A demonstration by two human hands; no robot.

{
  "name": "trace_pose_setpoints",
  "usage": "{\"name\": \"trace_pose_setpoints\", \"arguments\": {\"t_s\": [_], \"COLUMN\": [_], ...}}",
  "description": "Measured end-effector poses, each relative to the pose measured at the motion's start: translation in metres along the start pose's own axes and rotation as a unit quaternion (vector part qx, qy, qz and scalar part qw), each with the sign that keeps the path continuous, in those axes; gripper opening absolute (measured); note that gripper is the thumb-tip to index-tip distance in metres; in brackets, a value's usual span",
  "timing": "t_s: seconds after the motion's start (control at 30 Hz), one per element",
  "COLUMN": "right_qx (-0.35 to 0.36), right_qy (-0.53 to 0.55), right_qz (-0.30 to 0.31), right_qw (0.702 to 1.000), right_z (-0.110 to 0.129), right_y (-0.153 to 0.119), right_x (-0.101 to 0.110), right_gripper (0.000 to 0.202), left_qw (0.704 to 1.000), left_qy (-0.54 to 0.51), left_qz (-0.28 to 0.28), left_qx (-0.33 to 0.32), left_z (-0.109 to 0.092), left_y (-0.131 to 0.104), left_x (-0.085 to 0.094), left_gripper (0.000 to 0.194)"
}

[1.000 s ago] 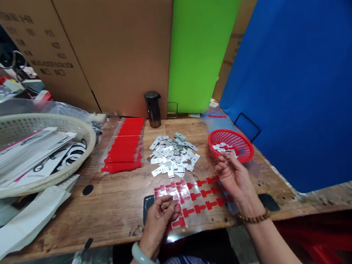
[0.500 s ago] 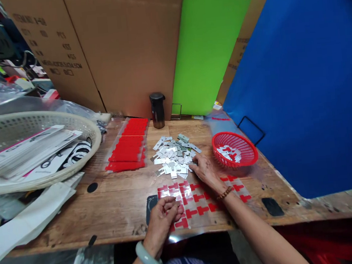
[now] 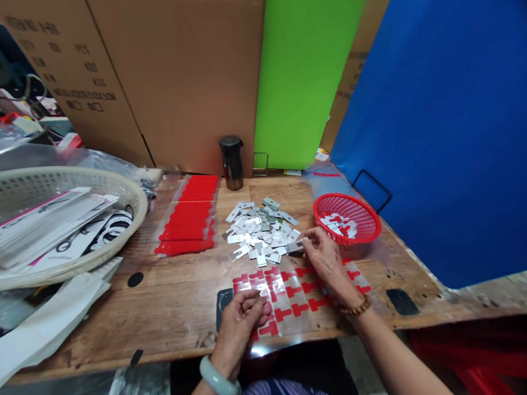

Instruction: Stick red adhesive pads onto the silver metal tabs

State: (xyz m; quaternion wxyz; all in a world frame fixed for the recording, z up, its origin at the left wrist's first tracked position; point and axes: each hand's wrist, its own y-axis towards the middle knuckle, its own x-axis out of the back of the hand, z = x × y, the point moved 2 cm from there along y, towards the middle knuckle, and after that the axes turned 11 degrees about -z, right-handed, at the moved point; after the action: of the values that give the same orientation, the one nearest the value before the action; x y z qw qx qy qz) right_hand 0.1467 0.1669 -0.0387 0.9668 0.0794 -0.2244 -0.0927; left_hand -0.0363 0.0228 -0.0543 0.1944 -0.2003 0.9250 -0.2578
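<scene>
My right hand (image 3: 324, 255) pinches a small flat metal plate (image 3: 296, 245) by its end, at the right edge of a loose pile of metal plates (image 3: 259, 228). Some of these plates have a slot or a hole. Below the pile lies a clear sheet of red T-shaped stickers (image 3: 294, 292), partly covered by my right wrist. Over the sheet's left end, my left hand (image 3: 241, 319) is closed, thumb and fingers together. What it grips, if anything, cannot be made out.
A red plastic basket (image 3: 369, 220) with plates marked in red stands at the right. More red sticker sheets (image 3: 187, 219) lie left of the pile. A dark jug (image 3: 232, 163) stands behind. A large cream basket (image 3: 138, 214) holds printed cards. Cardboard (image 3: 179, 76) and a blue panel (image 3: 462, 143) border the table.
My right hand has moved right, away from the pile, and a metal plate now shows in its fingers. My left hand has stayed nearly in place. The view has shifted slightly.
</scene>
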Motion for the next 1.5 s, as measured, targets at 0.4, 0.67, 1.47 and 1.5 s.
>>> {"name": "trace_pose_setpoints", "arguments": {"t_s": [0.4, 0.67, 1.47, 1.5], "right_qx": [-0.177, -0.179, 0.104, 0.118], "right_qy": [0.3, 0.293, -0.052, -0.057], "right_qz": [0.259, 0.316, 0.102, 0.108], "right_qw": [0.901, 0.884, 0.988, 0.985], "right_z": [0.029, 0.026, 0.013, 0.014], "right_y": [-0.078, -0.09, -0.06, -0.06], "right_x": [-0.007, 0.0, -0.002, -0.005], "right_gripper": [0.027, 0.03, 0.013, 0.014], "left_qw": [0.999, 0.997, 0.998, 0.997], "left_qy": [-0.024, 0.0, -0.024, -0.029], "left_qz": [0.019, 0.04, -0.061, -0.064], "left_qx": [0.04, 0.062, 0.019, 0.015], "left_z": [-0.015, -0.019, -0.013, -0.012], "left_y": [-0.018, -0.025, -0.002, -0.001], "left_x": [-0.016, -0.01, 0.005, 0.006], "left_gripper": [0.032, 0.026, 0.024, 0.026]}}
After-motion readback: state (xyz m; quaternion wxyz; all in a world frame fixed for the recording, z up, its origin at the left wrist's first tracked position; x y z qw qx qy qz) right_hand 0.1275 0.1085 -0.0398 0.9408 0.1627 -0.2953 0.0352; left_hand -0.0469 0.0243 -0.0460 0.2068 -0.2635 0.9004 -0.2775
